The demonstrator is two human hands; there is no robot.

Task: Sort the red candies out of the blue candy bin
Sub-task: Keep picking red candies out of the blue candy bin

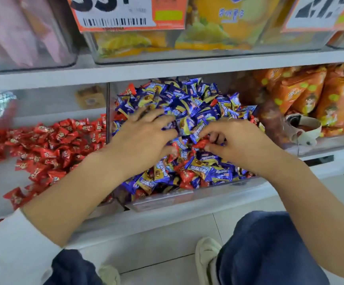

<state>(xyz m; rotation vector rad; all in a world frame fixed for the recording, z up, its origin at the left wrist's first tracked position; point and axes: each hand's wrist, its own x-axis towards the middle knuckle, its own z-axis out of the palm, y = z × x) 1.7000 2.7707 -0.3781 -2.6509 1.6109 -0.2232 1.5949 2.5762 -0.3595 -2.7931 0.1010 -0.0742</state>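
A clear bin [167,199] in the middle of the lower shelf is heaped with blue-wrapped candies [195,99], and several red candies [186,175] lie mixed among them. My left hand [144,138] rests on the blue heap with its fingers spread. My right hand [239,140] has curled fingers and pinches a red candy [201,144] between thumb and fingertips at the centre of the bin. To the left, a second bin holds a pile of red candies [49,145].
Orange snack bags [319,97] fill the bin to the right. A clear divider wall [107,112] separates the red and blue bins. The upper shelf [167,66] carries clear bins with price tags. My knees and shoes are over the tiled floor [167,239].
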